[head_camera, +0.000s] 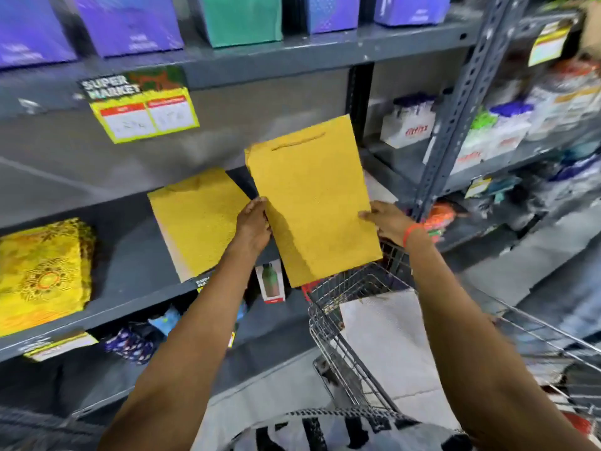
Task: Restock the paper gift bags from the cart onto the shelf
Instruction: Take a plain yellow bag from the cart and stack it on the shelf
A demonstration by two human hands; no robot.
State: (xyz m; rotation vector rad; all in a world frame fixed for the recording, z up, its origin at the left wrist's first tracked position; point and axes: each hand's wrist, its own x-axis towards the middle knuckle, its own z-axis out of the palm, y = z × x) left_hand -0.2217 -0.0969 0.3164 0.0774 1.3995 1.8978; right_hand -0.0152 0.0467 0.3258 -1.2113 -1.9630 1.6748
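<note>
Grey metal shelf (136, 242) carries one yellow gift bag (195, 222) lying flat. Above the wire cart (351, 320), left hand (252, 224) and right hand (388, 221) grasp another yellow bag (312, 203) by its side edges, fingers clamped on it.

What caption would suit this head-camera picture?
Both hands, left hand and right hand, hold a yellow gift bag above the cart.

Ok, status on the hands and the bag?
Left hand and right hand grip yellow bag by its sides. Held above cart, short of shelf. Path clear.

Matt paper bag (313, 203) — wire-metal cart (328, 327).
</note>
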